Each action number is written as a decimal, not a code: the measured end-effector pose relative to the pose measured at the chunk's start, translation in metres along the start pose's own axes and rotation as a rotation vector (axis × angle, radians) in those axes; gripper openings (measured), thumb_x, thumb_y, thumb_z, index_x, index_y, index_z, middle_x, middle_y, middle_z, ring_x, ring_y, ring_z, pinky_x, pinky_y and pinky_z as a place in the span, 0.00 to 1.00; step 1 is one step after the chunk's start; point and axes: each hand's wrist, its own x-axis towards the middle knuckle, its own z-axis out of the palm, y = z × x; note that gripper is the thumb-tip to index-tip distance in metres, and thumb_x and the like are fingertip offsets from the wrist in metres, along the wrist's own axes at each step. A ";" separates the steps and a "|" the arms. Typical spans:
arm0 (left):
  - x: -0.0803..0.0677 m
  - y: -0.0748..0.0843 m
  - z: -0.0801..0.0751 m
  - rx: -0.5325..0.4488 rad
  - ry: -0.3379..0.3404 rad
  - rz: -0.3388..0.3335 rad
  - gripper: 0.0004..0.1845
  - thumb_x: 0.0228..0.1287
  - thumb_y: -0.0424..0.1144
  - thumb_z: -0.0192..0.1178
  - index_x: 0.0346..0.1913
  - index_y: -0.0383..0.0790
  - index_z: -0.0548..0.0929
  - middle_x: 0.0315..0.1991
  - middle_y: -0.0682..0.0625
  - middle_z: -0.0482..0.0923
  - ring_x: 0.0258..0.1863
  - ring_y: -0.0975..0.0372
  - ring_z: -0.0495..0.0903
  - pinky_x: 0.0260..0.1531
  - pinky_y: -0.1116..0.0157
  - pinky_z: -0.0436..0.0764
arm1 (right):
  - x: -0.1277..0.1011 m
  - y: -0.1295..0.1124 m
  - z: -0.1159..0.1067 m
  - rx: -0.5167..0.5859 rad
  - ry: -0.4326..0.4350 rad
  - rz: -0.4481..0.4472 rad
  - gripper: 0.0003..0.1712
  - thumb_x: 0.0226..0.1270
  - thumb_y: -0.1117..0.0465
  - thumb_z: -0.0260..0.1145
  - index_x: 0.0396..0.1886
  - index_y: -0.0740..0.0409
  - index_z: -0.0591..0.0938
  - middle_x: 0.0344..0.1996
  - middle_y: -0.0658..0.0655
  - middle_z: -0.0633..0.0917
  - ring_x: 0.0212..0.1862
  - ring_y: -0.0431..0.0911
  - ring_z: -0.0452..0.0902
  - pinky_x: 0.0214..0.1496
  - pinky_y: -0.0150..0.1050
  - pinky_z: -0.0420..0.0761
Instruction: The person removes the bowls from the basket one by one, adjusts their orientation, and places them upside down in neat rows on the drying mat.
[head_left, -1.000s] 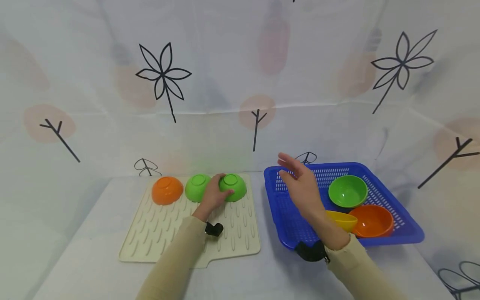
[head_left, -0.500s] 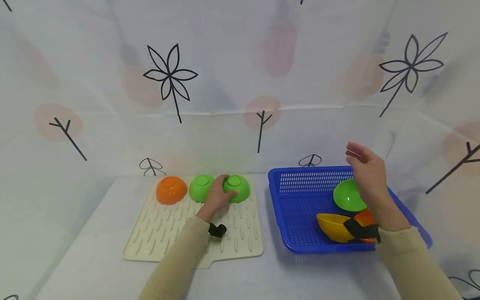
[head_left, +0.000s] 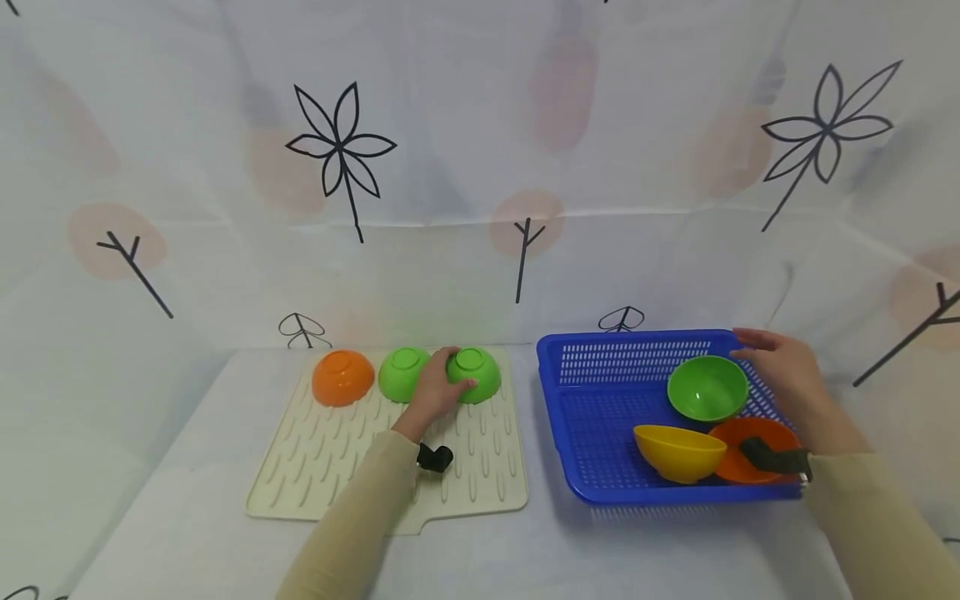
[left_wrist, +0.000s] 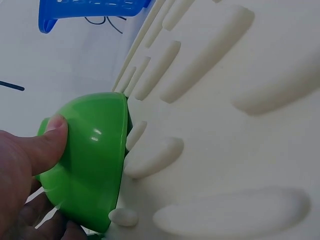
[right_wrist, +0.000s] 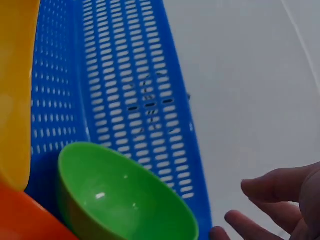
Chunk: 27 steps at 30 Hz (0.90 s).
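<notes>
Green bowl [head_left: 474,374] upside down on the mat [head_left: 322,467].
Your left hand [head_left: 432,395] grips its side; your right hand [head_left: 787,379], fingers relaxed, hovers by another bowl [head_left: 707,388].

orange bowl [head_left: 342,377] upturned on mat | yellow bowl [head_left: 678,452] in basket | flower-print backdrop [head_left: 341,150]

My left hand [head_left: 433,392] reaches forward with the forearm in a beige sleeve, fingers curled and the thumb [left_wrist: 47,140] pressed flat in a grip. My right hand [head_left: 787,379] is stretched out on the far right, fingers [right_wrist: 272,186] relaxed and slightly bent, holding nothing. Each wrist carries a black strap.
</notes>
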 end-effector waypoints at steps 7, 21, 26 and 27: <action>0.001 0.001 -0.001 0.012 -0.009 0.013 0.37 0.62 0.42 0.71 0.70 0.35 0.67 0.68 0.39 0.68 0.70 0.47 0.65 0.69 0.51 0.64 | 0.010 0.015 0.000 -0.070 -0.123 -0.039 0.36 0.75 0.62 0.53 0.77 0.66 0.52 0.74 0.74 0.55 0.69 0.75 0.52 0.63 0.65 0.67; -0.001 0.002 0.000 0.004 -0.012 -0.002 0.37 0.63 0.42 0.70 0.71 0.36 0.67 0.69 0.39 0.67 0.70 0.46 0.64 0.69 0.50 0.64 | 0.013 0.020 0.008 -0.386 -0.124 -0.086 0.31 0.65 0.68 0.57 0.66 0.79 0.66 0.56 0.83 0.70 0.42 0.61 0.71 0.37 0.42 0.78; -0.001 -0.001 0.000 0.016 -0.001 0.002 0.36 0.63 0.42 0.70 0.71 0.36 0.67 0.69 0.39 0.68 0.70 0.47 0.64 0.69 0.50 0.65 | 0.013 0.021 0.010 -0.372 -0.121 -0.106 0.29 0.64 0.69 0.55 0.64 0.78 0.69 0.52 0.79 0.74 0.37 0.56 0.71 0.32 0.39 0.75; -0.001 -0.002 0.001 0.018 0.001 0.005 0.36 0.63 0.42 0.70 0.71 0.36 0.67 0.69 0.39 0.68 0.69 0.47 0.65 0.68 0.50 0.65 | 0.013 0.021 0.010 -0.367 -0.122 -0.109 0.29 0.65 0.69 0.54 0.65 0.78 0.69 0.52 0.79 0.74 0.36 0.55 0.71 0.32 0.40 0.74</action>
